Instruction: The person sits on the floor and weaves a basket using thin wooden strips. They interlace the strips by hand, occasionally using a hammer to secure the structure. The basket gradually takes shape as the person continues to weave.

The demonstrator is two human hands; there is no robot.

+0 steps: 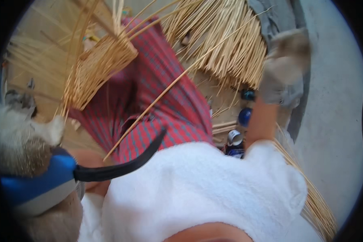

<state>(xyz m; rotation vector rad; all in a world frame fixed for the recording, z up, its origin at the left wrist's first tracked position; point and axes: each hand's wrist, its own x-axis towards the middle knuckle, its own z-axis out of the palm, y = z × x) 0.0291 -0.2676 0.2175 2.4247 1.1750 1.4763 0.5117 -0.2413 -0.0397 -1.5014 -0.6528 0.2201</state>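
Note:
At the left edge my left hand [26,139], in a dirty whitish knit glove, has its fingertips closed at a thin cane strand beside a woven basket piece [103,66]. The basket piece leans on the red checked cloth [165,101] over my lap, with long loose stakes fanning out, blurred at the left. A blue and white band [42,179] is at my left wrist, its black curved strap end [119,169] sticking out. My right hand [286,60], gloved and smeared by motion, is raised at the right; its fingers cannot be made out. One long cane [181,74] crosses the cloth diagonally.
A thick bundle of canes [230,44] lies ahead, partly under grey cloth [270,18]. Near my right forearm are a blue ball-like object [245,117] and a dark bottle with a white cap [234,139]. More canes [310,193] lie at the lower right.

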